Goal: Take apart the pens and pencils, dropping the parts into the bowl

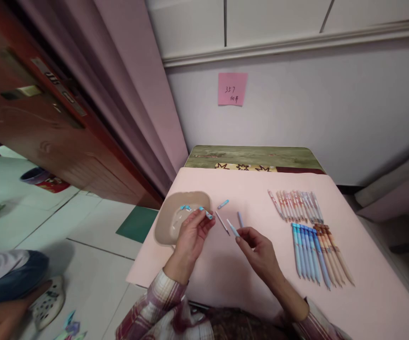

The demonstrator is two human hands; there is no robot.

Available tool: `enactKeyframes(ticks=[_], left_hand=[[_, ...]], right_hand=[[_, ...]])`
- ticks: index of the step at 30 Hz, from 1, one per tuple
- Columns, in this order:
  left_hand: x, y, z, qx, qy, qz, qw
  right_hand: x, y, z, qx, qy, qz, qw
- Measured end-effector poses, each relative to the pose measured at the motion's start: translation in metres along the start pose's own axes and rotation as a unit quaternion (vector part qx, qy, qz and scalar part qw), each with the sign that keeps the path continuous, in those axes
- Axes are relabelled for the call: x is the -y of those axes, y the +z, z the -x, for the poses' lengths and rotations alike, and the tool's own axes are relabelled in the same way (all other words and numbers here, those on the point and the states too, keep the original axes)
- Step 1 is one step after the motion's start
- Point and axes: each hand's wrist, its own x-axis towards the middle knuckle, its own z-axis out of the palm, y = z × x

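My left hand (192, 233) pinches a short bright-blue pen top (206, 213) above the rim of a beige basin (162, 226). Between the fingertips of my right hand (259, 248) is a light-blue pen barrel (234, 231), with a thin white piece sticking out of its upper end. A slim pen refill (222, 223) lies on the table between the two hands. Just beyond it is another blue pen top (223, 204), and a blue barrel (240, 219) rests near my right hand. Small blue pieces (185, 208) lie inside the basin.
At right, a row of pale, clear-looking pens (298, 206) lies above blue pens (307, 252) and brown pens (334, 255). A pink cover (218, 278) lies over the table. Another person's leg and white clog (50, 302) show at lower left, near a wooden door (84, 156).
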Motion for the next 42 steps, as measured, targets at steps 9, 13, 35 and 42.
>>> enactKeyframes(ticks=[9,13,35,42], left_hand=[[-0.024,-0.033,-0.012,-0.097,0.024,0.022,0.995],[-0.004,-0.022,0.002,-0.036,-0.011,-0.018,0.999],[-0.037,-0.058,-0.035,-0.015,0.196,-0.462,0.865],[-0.045,-0.087,-0.078,0.019,0.181,-0.714,0.676]], right_hand=[[-0.048,-0.001,0.005,-0.055,-0.057,0.451,0.889],[-0.036,0.004,0.004,-0.081,-0.124,0.330,0.933],[0.021,0.011,-0.002,-0.066,-0.059,-0.207,0.974],[0.011,0.020,0.003,0.001,-0.001,-0.196,0.981]])
